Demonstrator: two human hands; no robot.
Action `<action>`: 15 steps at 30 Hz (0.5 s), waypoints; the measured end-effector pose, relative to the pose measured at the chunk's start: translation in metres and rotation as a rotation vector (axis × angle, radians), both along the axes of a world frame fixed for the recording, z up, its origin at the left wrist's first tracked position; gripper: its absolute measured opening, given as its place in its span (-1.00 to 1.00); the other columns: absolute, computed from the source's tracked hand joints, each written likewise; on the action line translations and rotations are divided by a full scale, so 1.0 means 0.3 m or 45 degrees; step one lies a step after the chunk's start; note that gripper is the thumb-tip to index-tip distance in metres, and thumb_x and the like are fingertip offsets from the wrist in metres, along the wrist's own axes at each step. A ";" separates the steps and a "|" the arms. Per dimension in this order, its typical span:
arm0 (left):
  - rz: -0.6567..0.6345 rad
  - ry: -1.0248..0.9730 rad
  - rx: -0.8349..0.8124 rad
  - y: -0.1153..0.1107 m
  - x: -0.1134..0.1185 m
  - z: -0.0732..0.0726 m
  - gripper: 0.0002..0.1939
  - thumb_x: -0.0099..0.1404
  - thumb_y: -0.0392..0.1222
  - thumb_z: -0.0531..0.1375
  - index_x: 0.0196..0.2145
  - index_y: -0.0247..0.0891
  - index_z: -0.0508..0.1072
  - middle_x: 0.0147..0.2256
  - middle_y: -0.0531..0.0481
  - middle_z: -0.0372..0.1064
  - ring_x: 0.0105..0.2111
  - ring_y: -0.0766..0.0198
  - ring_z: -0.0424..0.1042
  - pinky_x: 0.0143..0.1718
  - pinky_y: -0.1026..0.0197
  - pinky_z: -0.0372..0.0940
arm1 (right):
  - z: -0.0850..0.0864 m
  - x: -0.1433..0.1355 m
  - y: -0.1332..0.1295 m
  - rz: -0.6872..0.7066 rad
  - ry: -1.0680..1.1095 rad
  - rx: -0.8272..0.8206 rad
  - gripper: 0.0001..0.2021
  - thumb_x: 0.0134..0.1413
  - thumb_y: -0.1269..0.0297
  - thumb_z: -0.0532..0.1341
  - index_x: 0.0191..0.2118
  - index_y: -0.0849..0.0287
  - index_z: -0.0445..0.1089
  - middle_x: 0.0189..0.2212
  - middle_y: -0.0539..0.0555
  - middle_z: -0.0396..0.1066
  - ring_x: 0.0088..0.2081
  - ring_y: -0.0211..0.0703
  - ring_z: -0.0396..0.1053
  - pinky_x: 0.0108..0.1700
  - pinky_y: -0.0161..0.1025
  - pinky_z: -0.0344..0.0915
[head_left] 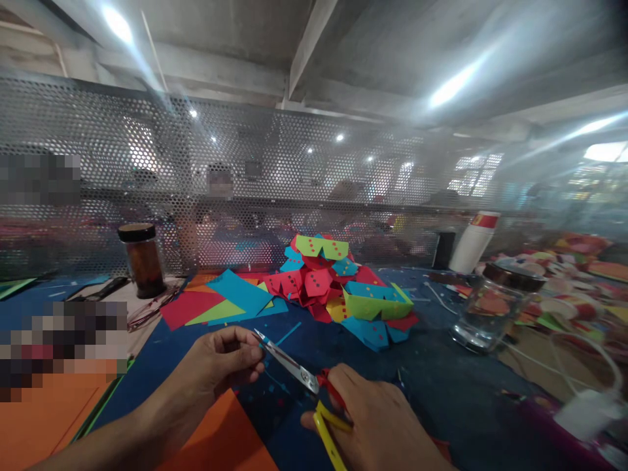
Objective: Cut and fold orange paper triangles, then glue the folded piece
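My right hand grips a pair of scissors with red and yellow handles. Their metal blades point away to the left, the tips slightly apart. At those tips is my left hand, its thumb and fingers pinched together; whatever they hold is hidden or too small to name. Under my left forearm lies a sheet of orange paper. Beyond both hands sits a pile of folded paper pieces in red, blue, green and yellow, dotted with small holes or spots. Flat blue paper and other coloured sheets lie left of the pile.
A dark-lidded jar of brown liquid stands back left, and a clear glass jar at right. Behind it are stacked paper cups. A white cable and plug lie front right. A perforated metal screen closes off the back.
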State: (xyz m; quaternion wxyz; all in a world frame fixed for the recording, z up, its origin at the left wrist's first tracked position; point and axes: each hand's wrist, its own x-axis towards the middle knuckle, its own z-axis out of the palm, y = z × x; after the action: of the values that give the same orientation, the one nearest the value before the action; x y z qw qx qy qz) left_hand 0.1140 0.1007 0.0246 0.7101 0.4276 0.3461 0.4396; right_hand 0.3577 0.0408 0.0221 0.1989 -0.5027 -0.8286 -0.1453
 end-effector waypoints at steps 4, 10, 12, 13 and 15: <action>-0.006 0.059 0.022 -0.001 0.001 0.009 -0.74 -0.01 -0.11 0.48 -0.48 -0.28 0.52 -0.53 0.09 0.47 -0.53 0.44 0.44 -0.48 0.47 0.29 | 0.016 -0.007 -0.001 0.003 0.018 -0.011 -0.74 0.10 0.13 0.18 -0.47 0.07 0.09 -0.71 -0.13 0.23 -0.73 -0.23 0.24 -0.64 -0.31 -0.17; 0.002 0.072 -0.010 0.001 0.000 0.007 -0.68 -0.09 -0.08 0.51 -0.48 -0.28 0.51 -0.57 0.08 0.46 -0.54 0.42 0.43 -0.51 0.46 0.27 | 0.014 -0.009 -0.002 -0.014 0.009 -0.050 -0.72 0.06 0.13 0.24 -0.47 0.08 0.11 -0.71 -0.12 0.24 -0.71 -0.20 0.26 -0.63 -0.31 -0.19; 0.004 0.084 -0.008 0.001 0.001 0.006 -0.68 -0.08 -0.07 0.50 -0.48 -0.28 0.51 -0.57 0.08 0.46 -0.55 0.42 0.43 -0.51 0.46 0.26 | 0.012 -0.009 -0.003 -0.021 0.018 -0.077 -0.69 0.03 0.13 0.28 -0.47 0.08 0.12 -0.73 -0.13 0.23 -0.72 -0.20 0.25 -0.64 -0.32 -0.20; 0.004 0.092 -0.011 0.001 0.001 0.007 -0.68 -0.08 -0.07 0.50 -0.48 -0.28 0.51 -0.57 0.07 0.46 -0.55 0.42 0.42 -0.51 0.46 0.26 | 0.012 -0.009 -0.003 -0.022 0.023 -0.092 -0.68 0.01 0.12 0.30 -0.48 0.08 0.12 -0.73 -0.13 0.22 -0.73 -0.20 0.24 -0.65 -0.32 -0.21; 0.009 0.098 -0.010 -0.001 0.003 0.012 -0.68 -0.08 -0.06 0.50 -0.48 -0.28 0.51 -0.56 0.07 0.46 -0.54 0.41 0.43 -0.50 0.44 0.26 | 0.015 -0.010 -0.003 -0.026 0.037 -0.110 -0.67 0.00 0.12 0.31 -0.48 0.08 0.12 -0.73 -0.13 0.23 -0.72 -0.20 0.25 -0.65 -0.32 -0.22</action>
State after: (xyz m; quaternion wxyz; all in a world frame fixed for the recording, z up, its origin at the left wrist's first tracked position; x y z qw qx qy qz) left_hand 0.1149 0.1005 0.0283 0.6962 0.4402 0.3764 0.4241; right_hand 0.3547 0.0398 0.0267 0.1877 -0.5213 -0.8260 -0.1041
